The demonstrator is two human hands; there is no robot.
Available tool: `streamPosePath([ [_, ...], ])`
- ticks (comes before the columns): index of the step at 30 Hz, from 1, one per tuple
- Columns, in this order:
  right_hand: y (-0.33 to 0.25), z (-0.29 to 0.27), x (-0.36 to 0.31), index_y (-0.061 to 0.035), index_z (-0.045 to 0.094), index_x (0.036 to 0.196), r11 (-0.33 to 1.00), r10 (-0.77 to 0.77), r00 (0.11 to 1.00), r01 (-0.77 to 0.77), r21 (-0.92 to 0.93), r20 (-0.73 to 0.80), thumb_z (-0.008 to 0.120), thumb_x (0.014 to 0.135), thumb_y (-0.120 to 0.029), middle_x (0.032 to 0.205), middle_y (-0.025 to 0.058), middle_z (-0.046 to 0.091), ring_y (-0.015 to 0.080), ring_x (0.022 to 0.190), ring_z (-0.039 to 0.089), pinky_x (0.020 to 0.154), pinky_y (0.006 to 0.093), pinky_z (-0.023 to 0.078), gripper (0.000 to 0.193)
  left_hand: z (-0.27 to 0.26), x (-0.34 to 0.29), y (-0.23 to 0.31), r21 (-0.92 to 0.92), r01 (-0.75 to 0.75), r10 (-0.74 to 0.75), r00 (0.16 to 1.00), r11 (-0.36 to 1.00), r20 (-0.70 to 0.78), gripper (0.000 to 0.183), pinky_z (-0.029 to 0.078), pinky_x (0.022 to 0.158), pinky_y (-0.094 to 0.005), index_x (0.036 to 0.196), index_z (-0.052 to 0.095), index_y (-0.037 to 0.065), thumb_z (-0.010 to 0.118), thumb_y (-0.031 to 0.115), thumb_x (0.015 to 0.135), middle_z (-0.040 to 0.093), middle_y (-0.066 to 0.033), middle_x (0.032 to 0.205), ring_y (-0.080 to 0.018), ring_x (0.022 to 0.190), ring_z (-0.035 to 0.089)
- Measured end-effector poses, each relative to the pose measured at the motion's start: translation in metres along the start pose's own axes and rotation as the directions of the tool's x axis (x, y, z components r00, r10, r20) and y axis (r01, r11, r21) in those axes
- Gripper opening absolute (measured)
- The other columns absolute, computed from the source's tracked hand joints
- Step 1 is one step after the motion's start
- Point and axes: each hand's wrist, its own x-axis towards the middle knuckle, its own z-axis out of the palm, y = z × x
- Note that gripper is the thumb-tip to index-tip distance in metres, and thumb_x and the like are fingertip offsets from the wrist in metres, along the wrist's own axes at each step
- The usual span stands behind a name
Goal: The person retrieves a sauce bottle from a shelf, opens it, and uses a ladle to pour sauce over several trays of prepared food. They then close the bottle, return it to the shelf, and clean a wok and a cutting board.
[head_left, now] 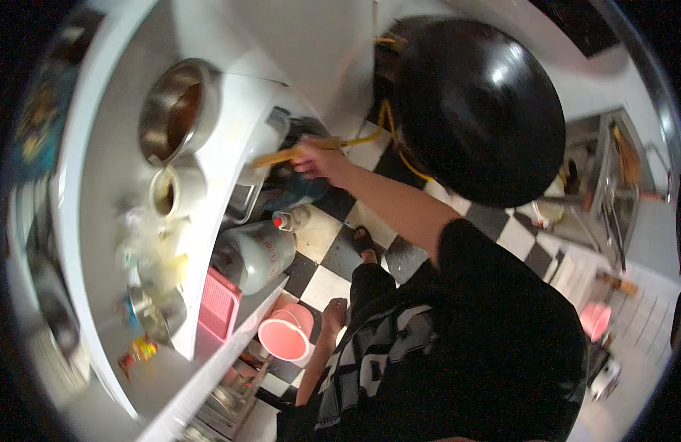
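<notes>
My right hand [318,160] is closed around a flat, yellowish wooden tool [276,157], which is blurred; its exact kind is unclear. The hand reaches out beside the white counter's edge, above dark things on a lower shelf. My left hand [334,315] hangs low near my leg, fingers curled in, with nothing visible in it. It is beside a pink bucket [285,333] on the floor, not touching it. A large black wok [480,110] is beyond my right arm.
On the counter stand a steel pot [155,118] with brown contents and a cream-coloured container [180,193]. Below are a big clear plastic bottle [263,258] and a pink basket [218,306]. A yellow hose [387,118] runs beside the wok. Checkered tiles [333,283] cover the floor.
</notes>
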Motion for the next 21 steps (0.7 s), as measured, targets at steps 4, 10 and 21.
streamPosePath([
  [4, 0.059, 0.024, 0.054, -0.0113, 0.06, 0.121, 0.961, 0.022, 0.996, 0.001, 0.276, -0.081, 0.064, 0.095, -0.048, 0.108, 0.0063, 0.069, 0.0179, 0.087, 0.069, 0.07, 0.0331, 0.057, 0.045, -0.016, -0.015, -0.03, 0.403, -0.326, 0.266, 0.943, 0.855, 0.199, 0.026, 0.057, 0.079, -0.0504, 0.117, 0.059, 0.007, 0.049, 0.014, 0.094, 0.064, -0.0218, 0.114, -0.0405, 0.104, 0.065],
  [10, 0.218, -0.093, -0.021, -0.0042, 0.064, 0.102, 0.968, 0.25, 0.954, -0.244, 0.055, -0.165, 0.059, 0.097, -0.05, 0.099, 0.0098, 0.07, 0.0196, 0.072, 0.067, 0.063, 0.0331, 0.055, 0.046, 0.003, 0.014, -0.002, -0.211, 0.085, -0.015, 0.95, 0.974, 0.313, 0.064, 0.05, 0.098, -0.0487, 0.14, 0.048, 0.004, 0.063, 0.046, 0.093, 0.053, -0.0279, 0.138, -0.0438, 0.117, 0.06],
  [21, 0.369, -0.453, -0.07, -0.009, 0.051, 0.133, -0.178, 0.191, 0.843, 0.534, 0.827, -0.503, 0.044, 0.105, -0.034, 0.132, 0.025, 0.057, 0.0359, 0.122, 0.057, 0.099, 0.0481, 0.051, 0.037, 0.064, 0.051, 0.023, 0.297, 0.394, -0.485, 0.792, 0.87, 0.37, 0.132, 0.046, 0.102, -0.0514, 0.158, 0.004, 0.004, 0.071, 0.076, 0.069, 0.05, -0.0338, 0.135, -0.0465, 0.122, 0.055],
])
